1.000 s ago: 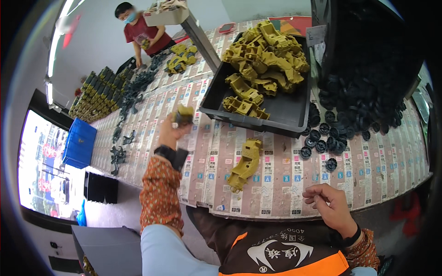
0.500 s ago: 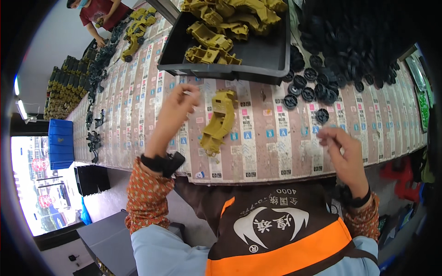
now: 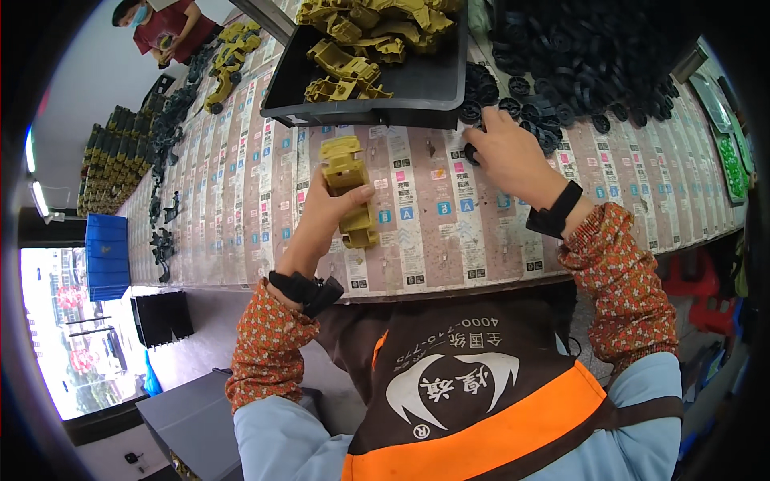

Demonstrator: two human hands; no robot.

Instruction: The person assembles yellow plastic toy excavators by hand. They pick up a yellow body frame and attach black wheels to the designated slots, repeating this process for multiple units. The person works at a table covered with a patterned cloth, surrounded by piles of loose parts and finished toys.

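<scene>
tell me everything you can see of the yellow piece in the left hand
The yellow piece is mustard-coloured, long and narrow, with hollows and raised edges, and looks like moulded plastic. It points lengthwise away from the person, far end slightly left, on the near side of the black tray. The left hand grips its middle from the left, covering part of it. Whether it touches the table is unclear.

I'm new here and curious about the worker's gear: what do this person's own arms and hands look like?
The left hand and right hand are ungloved. Each wrist has a black strap with a dark, blocky piece. Baggy rust-orange forearm covers carry a small pale pattern, and plain light-blue sleeves show above them.
</scene>
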